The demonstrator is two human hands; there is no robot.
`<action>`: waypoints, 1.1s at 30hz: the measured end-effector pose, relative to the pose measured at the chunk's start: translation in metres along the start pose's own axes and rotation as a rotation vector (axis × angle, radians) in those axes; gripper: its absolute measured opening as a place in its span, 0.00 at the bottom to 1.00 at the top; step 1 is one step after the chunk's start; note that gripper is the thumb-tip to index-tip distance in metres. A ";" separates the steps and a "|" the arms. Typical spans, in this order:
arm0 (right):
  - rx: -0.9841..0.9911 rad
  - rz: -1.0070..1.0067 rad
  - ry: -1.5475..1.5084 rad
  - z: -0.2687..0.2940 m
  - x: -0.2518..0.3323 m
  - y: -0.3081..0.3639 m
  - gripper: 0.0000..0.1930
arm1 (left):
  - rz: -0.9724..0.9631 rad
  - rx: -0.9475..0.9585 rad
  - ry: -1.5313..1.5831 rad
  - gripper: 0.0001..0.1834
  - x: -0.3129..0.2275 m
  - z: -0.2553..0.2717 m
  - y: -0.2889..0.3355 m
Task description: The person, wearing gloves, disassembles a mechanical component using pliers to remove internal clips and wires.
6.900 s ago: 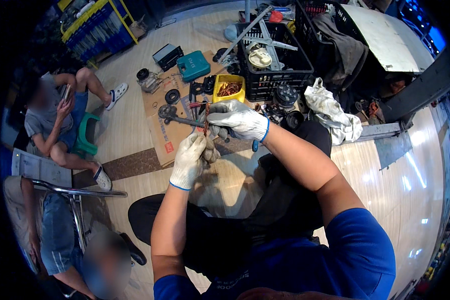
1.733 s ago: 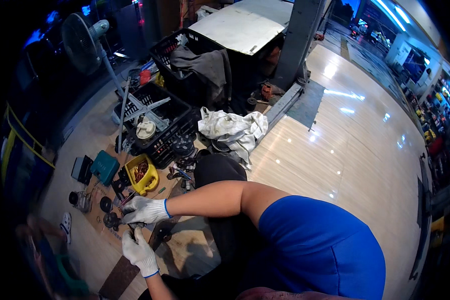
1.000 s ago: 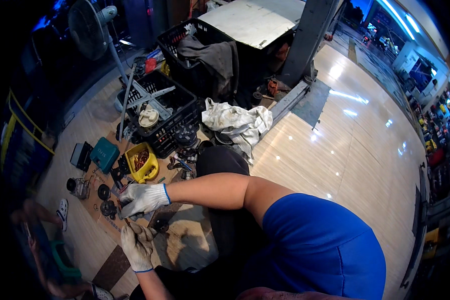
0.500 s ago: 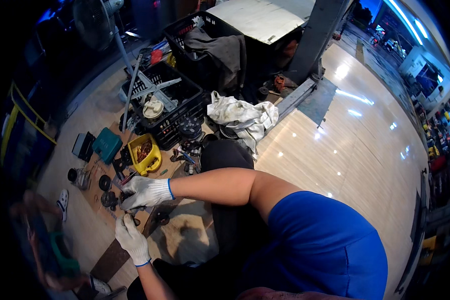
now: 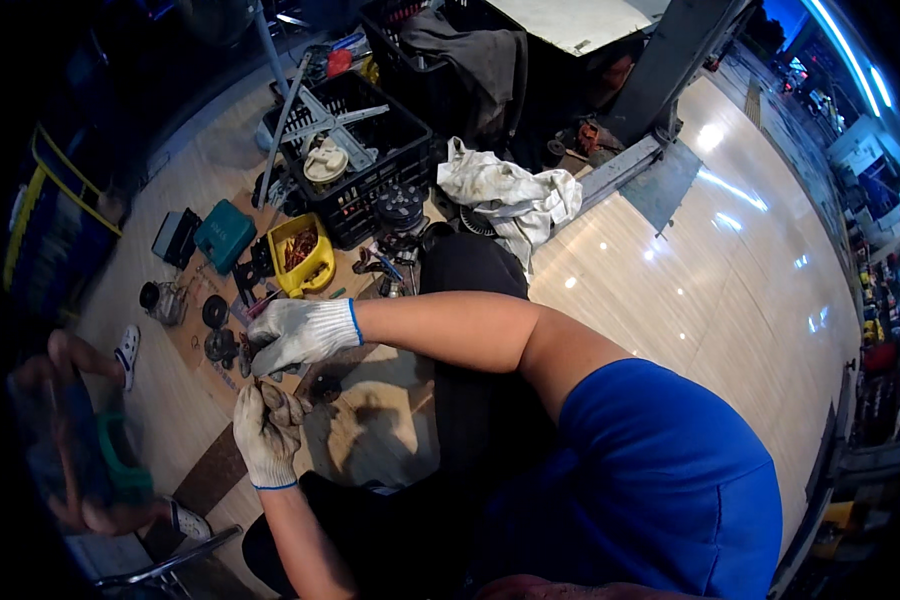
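Note:
My left hand (image 5: 268, 435), in a white knit glove with a blue cuff, is closed, its fingers curled upward. A small dark bit shows by its fingertips, too small to name. Just beyond it my right hand (image 5: 305, 335), gloved the same way with dirty fingertips, reaches across from the right with bent fingers. A thin reddish-pink thing (image 5: 260, 303) shows along its far side; its kind is unclear. Beside the hands, on a brown cardboard sheet (image 5: 195, 345), lie a black ring (image 5: 215, 311) and a dark round metal part (image 5: 220, 346). Another dark round part (image 5: 325, 388) is near my left hand.
A yellow cut-open jug (image 5: 305, 265) holds small copper-coloured pieces. Behind it stand a teal case (image 5: 225, 236) and a black crate (image 5: 355, 205) with a metal puller-like frame. A white cloth (image 5: 510, 190) lies right of the crate. Another person's leg (image 5: 85, 355) is at the left.
The view has shifted, so the surroundings sit further right. My left hand's fingers, straighter before, are now curled in. My right hand stays over the parts.

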State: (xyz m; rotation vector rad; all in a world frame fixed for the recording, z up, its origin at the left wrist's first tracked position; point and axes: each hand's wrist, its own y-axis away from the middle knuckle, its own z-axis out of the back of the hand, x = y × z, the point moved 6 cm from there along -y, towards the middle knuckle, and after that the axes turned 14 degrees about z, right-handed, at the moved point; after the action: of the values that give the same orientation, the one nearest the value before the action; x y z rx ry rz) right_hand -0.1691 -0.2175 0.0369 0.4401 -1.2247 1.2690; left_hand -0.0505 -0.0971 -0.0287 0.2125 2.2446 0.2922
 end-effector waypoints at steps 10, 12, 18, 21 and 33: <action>-0.159 -0.024 -0.026 -0.007 -0.036 -0.001 0.22 | -0.255 -0.770 -0.973 0.17 -0.022 -0.004 0.005; -0.232 0.204 -0.051 -0.012 -0.051 -0.004 0.20 | -0.384 -0.791 -1.146 0.17 -0.024 -0.012 0.006; -0.197 -0.241 -0.358 -0.009 -0.011 0.010 0.20 | -0.608 -0.866 -1.553 0.13 -0.036 -0.028 0.016; -0.162 -0.239 -0.362 -0.007 -0.005 0.011 0.17 | -0.773 -0.894 -1.649 0.12 -0.039 -0.029 0.019; -0.090 0.263 0.108 0.001 -0.012 0.000 0.13 | -0.371 -0.678 -1.245 0.14 -0.027 -0.006 0.012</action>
State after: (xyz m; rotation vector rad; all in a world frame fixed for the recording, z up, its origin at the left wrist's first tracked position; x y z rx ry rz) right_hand -0.1678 -0.2244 0.0268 0.1456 -1.2717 1.4331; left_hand -0.0370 -0.0929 -0.0018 -0.3193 0.8485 0.5114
